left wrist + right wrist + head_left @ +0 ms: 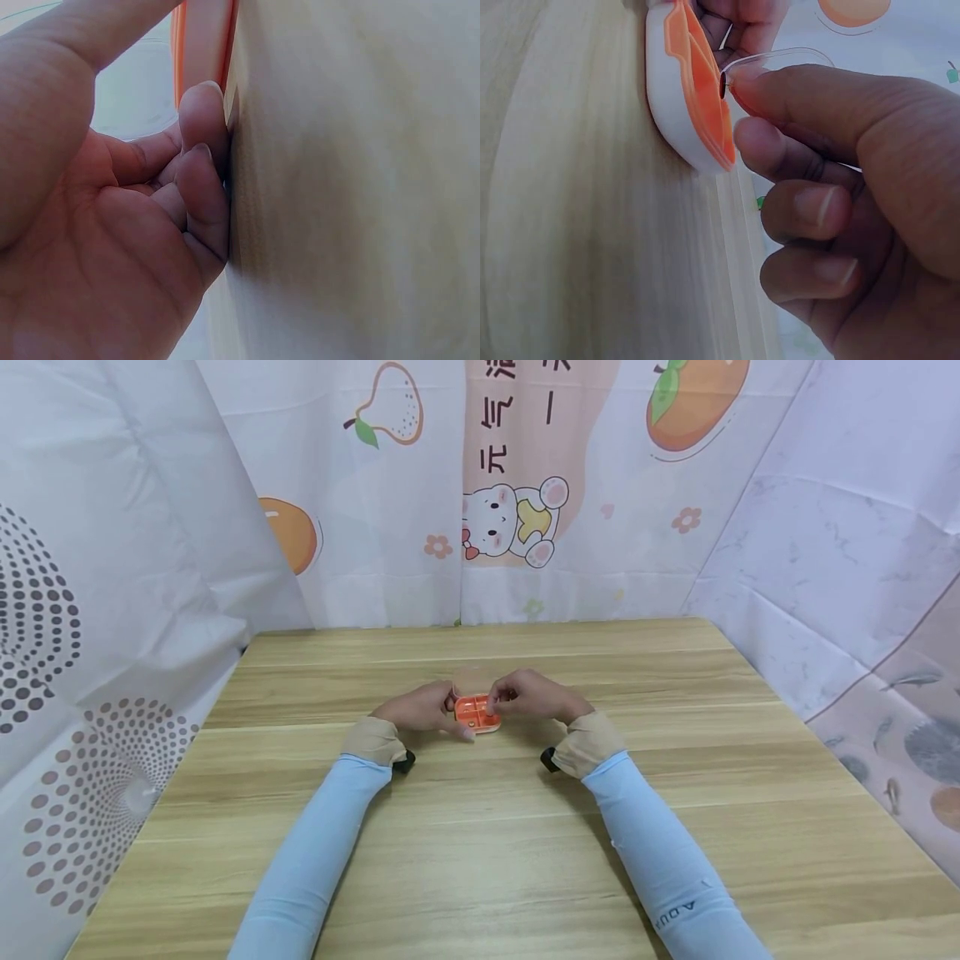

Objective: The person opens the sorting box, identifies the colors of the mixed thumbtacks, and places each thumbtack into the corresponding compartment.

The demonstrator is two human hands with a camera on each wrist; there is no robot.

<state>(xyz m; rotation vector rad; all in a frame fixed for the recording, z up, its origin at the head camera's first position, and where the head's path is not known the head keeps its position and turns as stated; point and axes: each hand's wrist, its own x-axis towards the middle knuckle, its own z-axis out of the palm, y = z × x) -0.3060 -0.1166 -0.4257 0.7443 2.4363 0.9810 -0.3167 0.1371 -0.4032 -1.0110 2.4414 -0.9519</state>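
A small pill case (462, 713) with an orange divided inside and a white outer shell lies on the table, its clear lid (474, 680) raised at the back. My left hand (422, 707) grips the case from the left, thumb along the front and fingers behind. In the left wrist view, the orange edge of the case (178, 64) shows beyond the curled fingers. My right hand (536, 695) is over the right compartments. Its thumb and forefinger pinch a tiny dark piece (723, 85), too small to identify. A small speck (471, 724) lies in the front left compartment.
The wood-grain table (480, 860) extends around both arms. A printed curtain (390, 527) hangs behind its far edge, and pale patterned sheets (825, 527) hang at the sides. Each wrist wears a beige band with a black piece (403, 762).
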